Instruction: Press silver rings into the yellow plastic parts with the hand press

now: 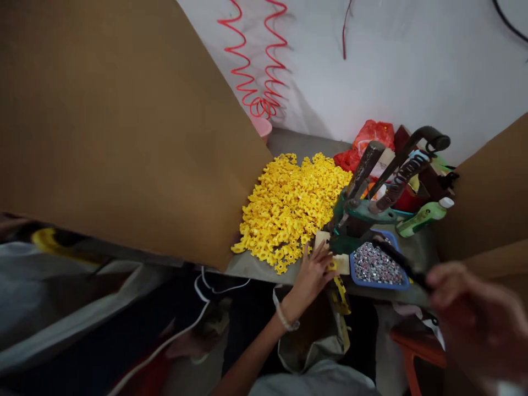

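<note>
My left hand [314,270] reaches to the foot of a green hand press [350,220], its fingers around a small yellow piece [331,266] beside a pale block [341,264]. Blurred at the right, my right hand [474,313] is closed around the end of the press's dark lever [398,257]. A large heap of yellow star-like pieces [292,206] lies left of the press. Just right of the press stands a blue tray [381,285] full of small shiny parts.
Cardboard panels [124,121] stand left and right [487,203]. A green bottle [424,217] lies behind the tray, near red bags [373,137]. An open sack [309,346] hangs below the table edge. An orange stool [421,346] is at the lower right.
</note>
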A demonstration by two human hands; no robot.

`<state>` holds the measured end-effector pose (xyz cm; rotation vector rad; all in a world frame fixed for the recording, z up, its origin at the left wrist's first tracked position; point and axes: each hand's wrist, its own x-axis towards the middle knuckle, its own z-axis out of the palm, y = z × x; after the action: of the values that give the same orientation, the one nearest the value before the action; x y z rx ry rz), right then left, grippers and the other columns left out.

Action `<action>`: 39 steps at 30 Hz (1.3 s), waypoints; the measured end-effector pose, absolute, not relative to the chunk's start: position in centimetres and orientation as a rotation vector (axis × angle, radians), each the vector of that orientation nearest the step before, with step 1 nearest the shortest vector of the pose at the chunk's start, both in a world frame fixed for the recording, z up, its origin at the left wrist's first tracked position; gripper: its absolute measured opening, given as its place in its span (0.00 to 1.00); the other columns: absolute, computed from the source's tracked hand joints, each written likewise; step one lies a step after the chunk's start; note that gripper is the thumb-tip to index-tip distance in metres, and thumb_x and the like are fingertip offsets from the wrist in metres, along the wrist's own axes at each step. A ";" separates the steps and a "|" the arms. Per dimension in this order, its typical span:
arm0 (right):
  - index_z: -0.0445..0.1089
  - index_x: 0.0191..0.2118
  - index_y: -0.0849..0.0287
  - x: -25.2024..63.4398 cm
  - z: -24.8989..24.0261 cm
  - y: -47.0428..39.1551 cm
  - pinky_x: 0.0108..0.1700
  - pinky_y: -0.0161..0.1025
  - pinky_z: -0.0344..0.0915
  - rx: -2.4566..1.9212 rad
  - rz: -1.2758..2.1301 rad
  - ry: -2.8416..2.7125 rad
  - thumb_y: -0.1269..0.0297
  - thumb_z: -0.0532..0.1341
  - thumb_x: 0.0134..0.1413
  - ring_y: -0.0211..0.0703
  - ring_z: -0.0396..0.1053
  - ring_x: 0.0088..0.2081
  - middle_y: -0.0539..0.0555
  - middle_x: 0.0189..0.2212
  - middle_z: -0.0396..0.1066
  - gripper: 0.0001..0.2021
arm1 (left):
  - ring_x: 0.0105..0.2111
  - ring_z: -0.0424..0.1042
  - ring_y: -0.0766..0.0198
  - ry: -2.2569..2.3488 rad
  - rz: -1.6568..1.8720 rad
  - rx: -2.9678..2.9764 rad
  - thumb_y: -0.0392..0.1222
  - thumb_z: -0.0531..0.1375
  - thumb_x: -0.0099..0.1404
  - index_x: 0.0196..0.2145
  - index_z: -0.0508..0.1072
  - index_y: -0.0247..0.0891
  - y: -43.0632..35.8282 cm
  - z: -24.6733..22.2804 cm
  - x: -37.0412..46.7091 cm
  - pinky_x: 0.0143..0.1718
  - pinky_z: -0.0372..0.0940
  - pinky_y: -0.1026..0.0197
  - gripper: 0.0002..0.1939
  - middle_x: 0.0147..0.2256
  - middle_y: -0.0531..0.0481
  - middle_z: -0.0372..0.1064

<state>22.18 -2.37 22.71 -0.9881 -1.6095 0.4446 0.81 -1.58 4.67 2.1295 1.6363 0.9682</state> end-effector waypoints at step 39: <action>0.75 0.29 0.63 16.0 6.7 4.1 0.34 0.39 0.69 -1.433 1.331 -1.617 0.50 0.64 0.39 0.45 0.72 0.31 0.58 0.29 0.75 0.18 | 0.58 0.62 0.51 1.735 1.342 1.961 0.43 0.61 0.63 0.48 0.71 0.41 -1.2 0.9 2.2 0.62 0.44 0.32 0.16 0.47 0.46 0.74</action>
<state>16.01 4.13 6.68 -1.4333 -1.6174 1.3314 2.25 -1.17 0.94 1.9606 1.7348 1.3421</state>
